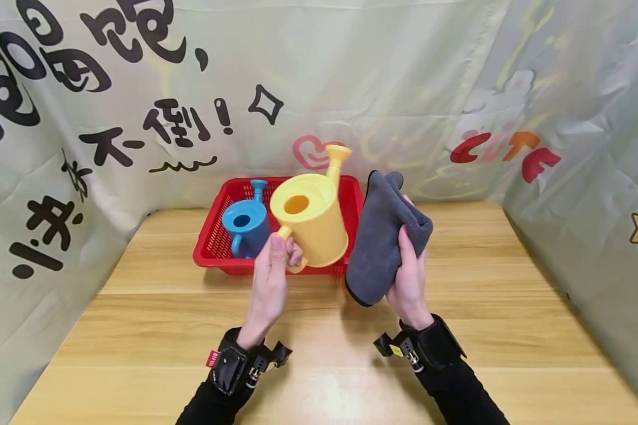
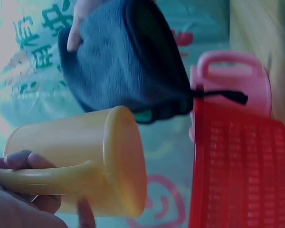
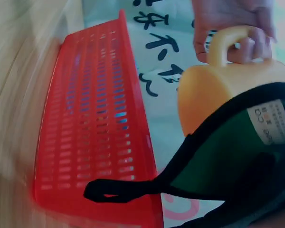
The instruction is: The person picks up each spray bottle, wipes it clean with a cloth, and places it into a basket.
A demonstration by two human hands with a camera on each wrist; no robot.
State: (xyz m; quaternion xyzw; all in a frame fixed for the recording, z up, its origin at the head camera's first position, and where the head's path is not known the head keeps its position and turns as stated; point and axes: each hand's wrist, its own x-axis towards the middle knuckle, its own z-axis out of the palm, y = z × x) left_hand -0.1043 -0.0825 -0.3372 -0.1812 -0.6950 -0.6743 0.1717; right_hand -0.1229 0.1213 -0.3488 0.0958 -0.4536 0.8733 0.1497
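My left hand [image 1: 270,277] grips the handle of a yellow watering can [image 1: 319,233], held up above the front of the red basket [image 1: 212,260] with its spout toward the back. To the right, my right hand [image 1: 409,283] holds a folded cloth [image 1: 374,248], grey with black edging, close beside the can. In the right wrist view the cloth's inner side [image 3: 209,166] is green, with a white label [image 3: 270,122] and a black loop. A blue watering can [image 1: 252,230] stands in the left part of the basket. The left wrist view shows a pink watering can [image 2: 261,90], hidden in the head view.
The basket has slotted walls and stands at the back of a wooden table [image 1: 165,330]. Pale printed fabric [image 1: 404,71] hangs behind the table and along both sides.
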